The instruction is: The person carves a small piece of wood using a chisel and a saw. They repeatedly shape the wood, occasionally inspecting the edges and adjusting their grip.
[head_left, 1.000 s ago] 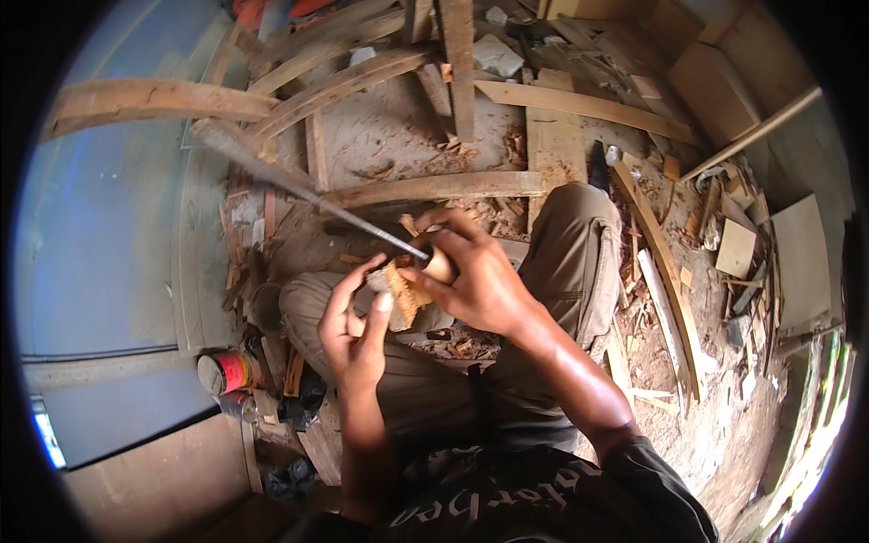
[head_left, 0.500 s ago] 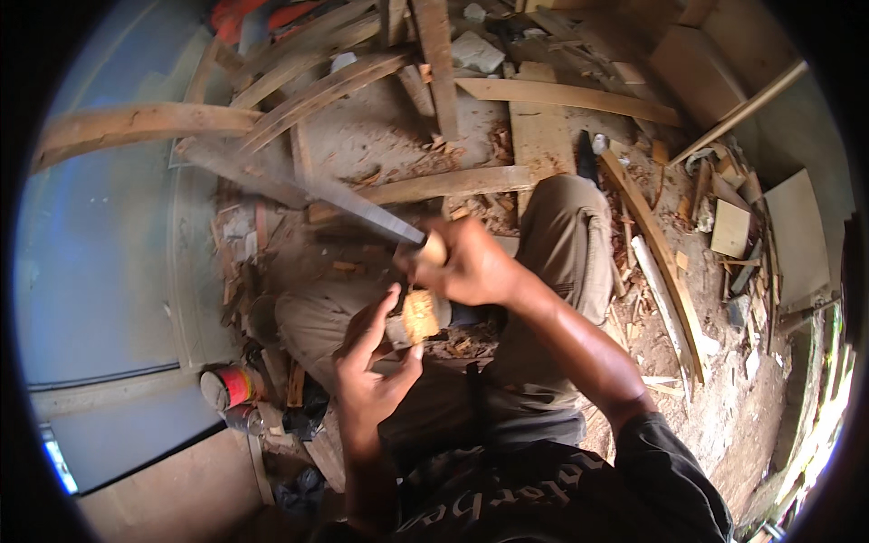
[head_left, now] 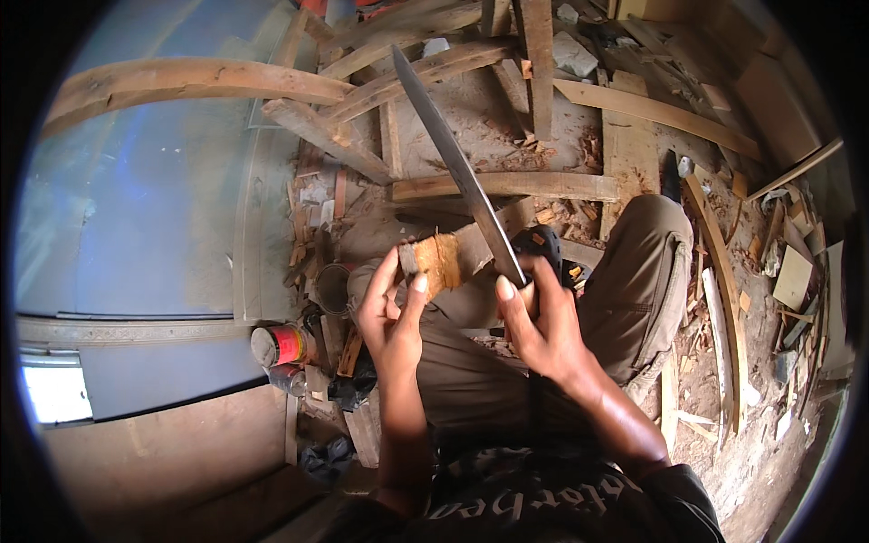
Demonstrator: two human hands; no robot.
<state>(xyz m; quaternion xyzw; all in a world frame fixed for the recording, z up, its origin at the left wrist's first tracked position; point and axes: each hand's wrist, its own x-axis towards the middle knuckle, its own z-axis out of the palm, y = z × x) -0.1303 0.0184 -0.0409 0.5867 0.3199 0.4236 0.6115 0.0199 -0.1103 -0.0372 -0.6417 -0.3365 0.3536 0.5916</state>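
My left hand [head_left: 391, 326] grips a short chunk of wood [head_left: 440, 264] between thumb and fingers. Its cut face is fresh yellow-orange, with a greyer end by my fingertips. My right hand [head_left: 550, 324] is closed round the handle of a long machete [head_left: 463, 174], its thumb laid along the base of the blade. The blade slants up and to the left, apart from my left hand. It crosses in front of a grey-brown piece of wood [head_left: 482, 244] beside the chunk; whether the two are joined, I cannot tell. Most of the handle is hidden in my fist.
My bent knee [head_left: 647, 262] rises at the right. Ahead lie a wooden beam [head_left: 507, 186] and a curved timber [head_left: 199, 81]. A red-labelled can [head_left: 282, 346] stands at the left near a blue-grey panel [head_left: 145, 208]. Long wood strips [head_left: 720, 271] and offcuts litter the floor at right.
The machete has swung from pointing left to pointing up and left, and my right hand has moved lower and right. The wood in my left hand is raised and turned. The view has shifted left.
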